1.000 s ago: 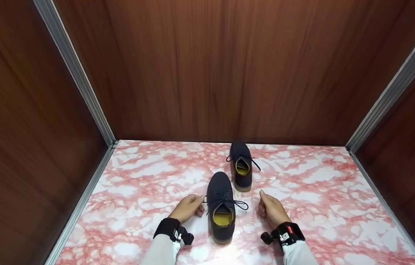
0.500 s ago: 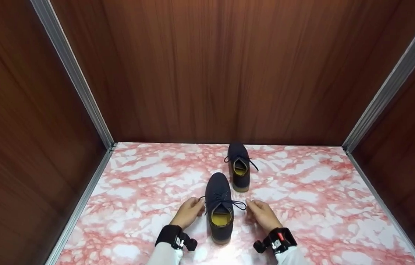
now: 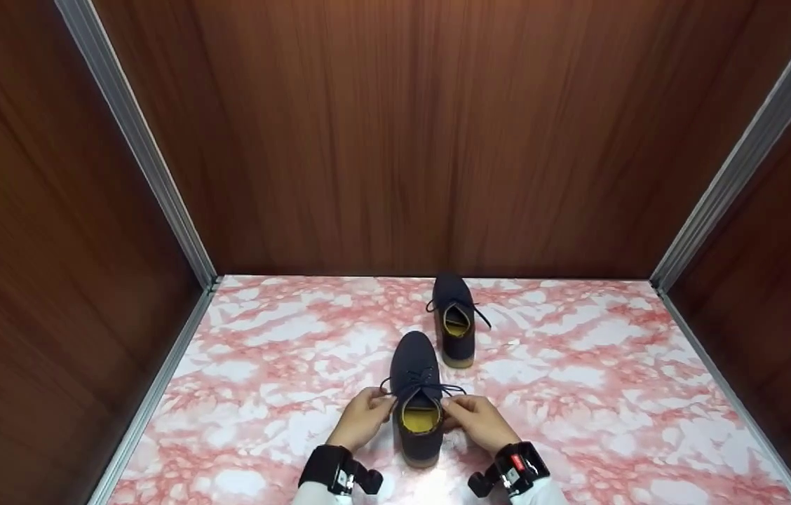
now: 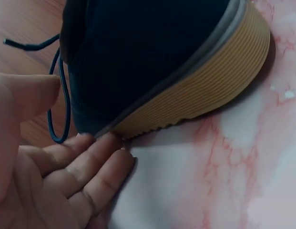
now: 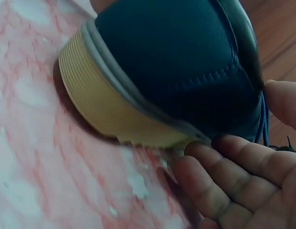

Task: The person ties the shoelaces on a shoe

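A dark navy lace-up shoe (image 3: 420, 440) with a yellow insole stands on the pink and white marbled surface, toe pointing away. Its laces (image 3: 453, 388) are tied in a bow that spreads to both sides. My left hand (image 3: 362, 419) is at the shoe's left side, fingertips at the lower edge of the upper, by the tan ribbed sole (image 4: 205, 86); the thumb stands apart, beside a lace loop. On the other side is my right hand (image 3: 476, 419), its fingertips (image 5: 224, 143) at the upper just above the sole and its thumb near the collar.
A matching navy shoe (image 3: 458, 347), also laced, stands farther back and slightly right, its toe close to the brown wood-grain back wall (image 3: 430, 140). Side panels with grey metal corner rails (image 3: 150, 154) enclose the marbled surface (image 3: 283, 351).
My right hand has come left to the near shoe's right side. The left hand has shifted slightly back toward me along the shoe. Both shoes stay where they stood.
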The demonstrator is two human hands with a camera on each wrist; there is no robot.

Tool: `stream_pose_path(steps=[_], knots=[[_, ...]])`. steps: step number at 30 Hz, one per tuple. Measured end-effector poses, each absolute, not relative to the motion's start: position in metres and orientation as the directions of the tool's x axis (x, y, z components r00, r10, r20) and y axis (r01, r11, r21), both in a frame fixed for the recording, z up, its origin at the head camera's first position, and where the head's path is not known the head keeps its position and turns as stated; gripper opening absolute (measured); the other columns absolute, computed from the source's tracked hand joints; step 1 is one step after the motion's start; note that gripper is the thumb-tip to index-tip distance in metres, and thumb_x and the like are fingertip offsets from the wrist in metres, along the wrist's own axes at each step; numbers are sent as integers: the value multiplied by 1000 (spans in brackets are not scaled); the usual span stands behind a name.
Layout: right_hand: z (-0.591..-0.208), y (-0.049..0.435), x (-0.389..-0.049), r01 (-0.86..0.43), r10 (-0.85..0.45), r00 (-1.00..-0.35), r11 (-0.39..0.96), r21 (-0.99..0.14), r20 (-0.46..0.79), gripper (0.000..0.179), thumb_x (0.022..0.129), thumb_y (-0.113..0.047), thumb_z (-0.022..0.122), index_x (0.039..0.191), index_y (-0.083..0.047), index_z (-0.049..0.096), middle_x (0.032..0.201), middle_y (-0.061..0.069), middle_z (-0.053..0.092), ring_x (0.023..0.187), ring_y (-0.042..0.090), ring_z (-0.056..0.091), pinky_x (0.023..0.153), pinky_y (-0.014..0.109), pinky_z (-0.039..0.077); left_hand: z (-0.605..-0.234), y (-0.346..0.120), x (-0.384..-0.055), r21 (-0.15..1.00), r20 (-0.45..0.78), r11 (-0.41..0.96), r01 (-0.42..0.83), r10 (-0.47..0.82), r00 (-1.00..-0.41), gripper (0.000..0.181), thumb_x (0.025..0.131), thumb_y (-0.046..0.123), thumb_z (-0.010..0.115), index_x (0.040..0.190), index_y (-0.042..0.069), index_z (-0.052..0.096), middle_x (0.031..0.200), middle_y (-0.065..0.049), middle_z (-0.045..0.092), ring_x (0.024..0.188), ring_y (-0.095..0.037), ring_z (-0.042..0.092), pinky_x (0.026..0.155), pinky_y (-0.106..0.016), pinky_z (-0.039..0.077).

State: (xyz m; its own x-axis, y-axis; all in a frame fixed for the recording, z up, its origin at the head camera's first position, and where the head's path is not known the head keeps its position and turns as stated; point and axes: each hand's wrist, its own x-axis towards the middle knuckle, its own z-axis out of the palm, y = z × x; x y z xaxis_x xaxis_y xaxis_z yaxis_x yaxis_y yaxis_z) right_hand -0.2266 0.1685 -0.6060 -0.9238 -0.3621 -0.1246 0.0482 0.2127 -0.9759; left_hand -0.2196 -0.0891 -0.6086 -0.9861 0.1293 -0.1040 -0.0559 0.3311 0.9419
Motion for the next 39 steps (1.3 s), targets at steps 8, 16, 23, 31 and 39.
stream_pose_path(steps=[8, 16, 23, 31, 39], knots=[[-606, 166, -223, -6, -396, -913, 260, -966, -101, 42, 106, -32, 60, 124, 5, 69, 114, 19, 76, 96, 10, 71, 90, 25, 56, -602, -90, -215, 941, -148, 332, -64, 233, -961, 43, 105, 31, 60, 127, -4, 68, 115, -18, 77, 92, -29, 77, 94, -43, 57], [-598, 161, -225, -9, -380, -920, 251, -968, -90, 48, 106, -31, 61, 136, 5, 63, 119, 20, 74, 91, 8, 67, 80, 27, 56, -602, -88, -214, 945, -109, 324, -35, 211, -971, 32, 105, 28, 60, 112, 1, 75, 101, -12, 77, 93, -19, 71, 90, -40, 55], [-587, 152, -237, -30, -359, -932, 226, -974, -55, 55, 106, -32, 60, 148, 4, 54, 133, 24, 69, 107, 17, 71, 93, 34, 59, -599, -86, -224, 976, -113, 201, -83, 143, -983, 44, 108, 32, 56, 137, 0, 64, 130, -19, 70, 110, -25, 68, 82, -40, 58], [-584, 126, -271, 39, -260, -963, 142, -989, -75, 60, 108, -28, 56, 153, 9, 43, 149, 29, 56, 137, 39, 57, 116, 49, 47, -597, -86, -259, 976, -64, 211, -60, 11, -998, 41, 109, 30, 52, 135, 0, 63, 133, -20, 67, 125, -30, 60, 110, -49, 47], [-583, 94, -305, 77, -86, -994, -33, -996, -74, 59, 110, -26, 50, 152, 15, 39, 151, 35, 50, 140, 42, 52, 120, 53, 42, -588, -80, -300, 977, -18, 209, -42, -115, -993, 36, 110, 27, 49, 124, -2, 65, 126, -21, 68, 122, -33, 60, 111, -51, 45]])
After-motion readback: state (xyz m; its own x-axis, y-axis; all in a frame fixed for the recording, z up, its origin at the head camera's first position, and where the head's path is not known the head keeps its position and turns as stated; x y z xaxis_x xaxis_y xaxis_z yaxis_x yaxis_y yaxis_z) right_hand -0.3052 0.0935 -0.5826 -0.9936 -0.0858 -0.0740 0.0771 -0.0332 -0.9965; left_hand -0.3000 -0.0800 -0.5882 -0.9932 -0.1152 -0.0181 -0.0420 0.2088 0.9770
